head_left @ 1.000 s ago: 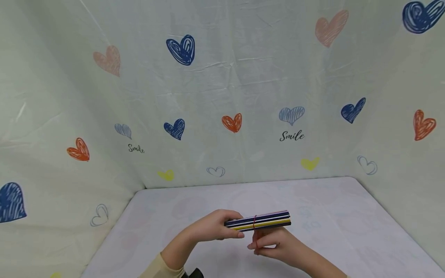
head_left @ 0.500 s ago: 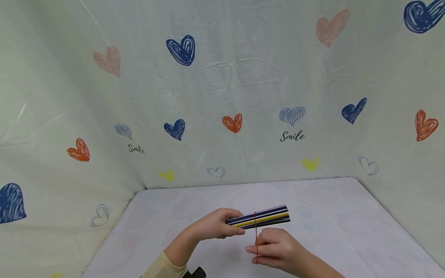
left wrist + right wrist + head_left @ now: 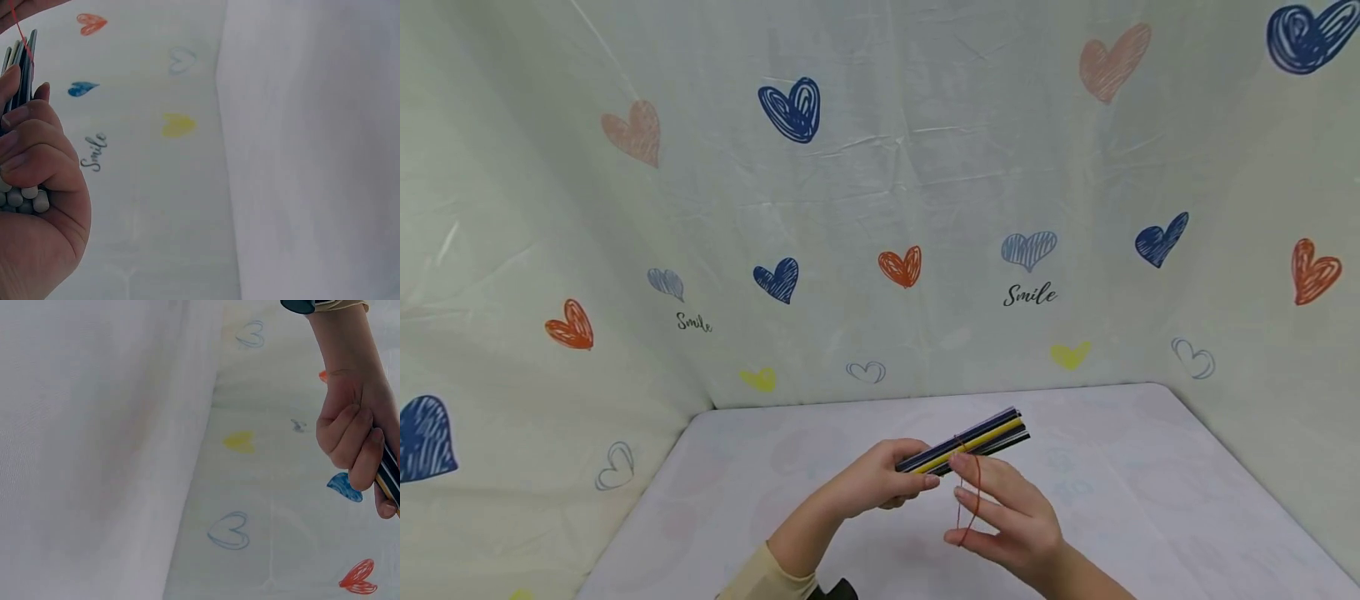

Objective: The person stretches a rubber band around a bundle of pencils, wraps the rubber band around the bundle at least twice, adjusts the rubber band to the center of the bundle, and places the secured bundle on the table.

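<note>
Jutting from clamped left grip [image 3: 880, 479], navy-yellow sticks [image 3: 988, 433], right grip [image 3: 1018, 521] apart within band [image 3: 978, 483]

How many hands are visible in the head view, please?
2: the left hand grips the bundle of sticks; the right hand, with a red band looped over it, is at the bundle's lower right.

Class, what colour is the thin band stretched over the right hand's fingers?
The thin band is red, seen best in the head view.
</note>
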{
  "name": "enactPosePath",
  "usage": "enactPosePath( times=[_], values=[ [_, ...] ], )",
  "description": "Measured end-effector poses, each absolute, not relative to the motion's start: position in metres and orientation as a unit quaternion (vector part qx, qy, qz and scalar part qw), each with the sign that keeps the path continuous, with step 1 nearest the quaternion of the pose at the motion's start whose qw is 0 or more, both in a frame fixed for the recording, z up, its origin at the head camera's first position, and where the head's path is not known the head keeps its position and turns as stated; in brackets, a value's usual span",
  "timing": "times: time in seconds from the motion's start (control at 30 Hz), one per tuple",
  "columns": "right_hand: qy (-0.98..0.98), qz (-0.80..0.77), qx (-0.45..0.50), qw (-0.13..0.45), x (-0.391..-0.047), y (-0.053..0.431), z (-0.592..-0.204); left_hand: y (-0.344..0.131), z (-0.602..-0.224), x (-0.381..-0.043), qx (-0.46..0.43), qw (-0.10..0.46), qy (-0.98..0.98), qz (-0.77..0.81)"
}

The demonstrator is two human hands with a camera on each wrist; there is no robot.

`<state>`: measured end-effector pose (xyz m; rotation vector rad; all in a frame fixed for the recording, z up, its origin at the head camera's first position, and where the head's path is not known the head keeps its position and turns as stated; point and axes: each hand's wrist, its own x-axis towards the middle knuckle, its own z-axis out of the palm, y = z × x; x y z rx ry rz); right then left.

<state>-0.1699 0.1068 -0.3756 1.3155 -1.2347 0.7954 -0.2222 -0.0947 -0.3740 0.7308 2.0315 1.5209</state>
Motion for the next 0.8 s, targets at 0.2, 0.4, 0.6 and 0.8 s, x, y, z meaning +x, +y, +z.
enactPosePath(
  times=[0.2, 0.4, 0.6, 0.8],
  values=[
    [-0.532, 0.492, 0.458, 0.515, -0.163, 0.103, -0.382, -0.085, -0.373, -0.219, 0.239, 0.189, 0.755, 0.58],
    [-0.512, 0.621, 0.377, 0.459, -0.16, 0.097, -0.386, -0.075, -0.374, -0.216, 0.199, 0.129, 0.759, 0.607],
    [-0.515, 0.695, 0.265, 0.426, -0.158, 0.096, -0.385, -0.07, -0.376, -0.213, 0.175, 0.093, 0.759, 0.62],
    [-0.511, 0.741, 0.17, 0.401, -0.153, 0.091, -0.375, -0.068, -0.38, -0.209, 0.159, 0.087, 0.752, 0.634]
  ],
)
